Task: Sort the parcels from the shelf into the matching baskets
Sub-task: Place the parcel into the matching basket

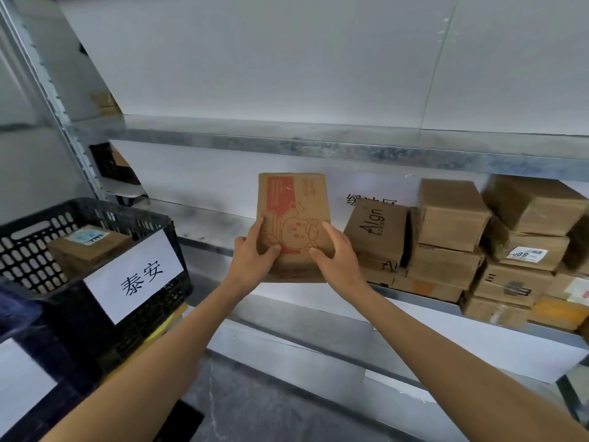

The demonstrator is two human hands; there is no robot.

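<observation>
Steel shelf (204, 223), basket (95, 207) holding parcel (90, 247), box (291, 199) held

One left hand (255, 255), one right hand (339, 255), one printed parcel (291, 199) between them, one boxed parcel (90, 248) inside one black basket (127, 212) bearing one white label (134, 275), and roughly a dozen stacked boxes (452, 215), too crowded for exact counting.

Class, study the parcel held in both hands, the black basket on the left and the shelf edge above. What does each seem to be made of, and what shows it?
The parcel: brown cardboard, matt, red printing; creased edges suggest it. The basket: likely moulded plastic, black, with a regular slotted lattice. The shelf: apparently galvanised steel, dull grey, mottled sheen.
</observation>
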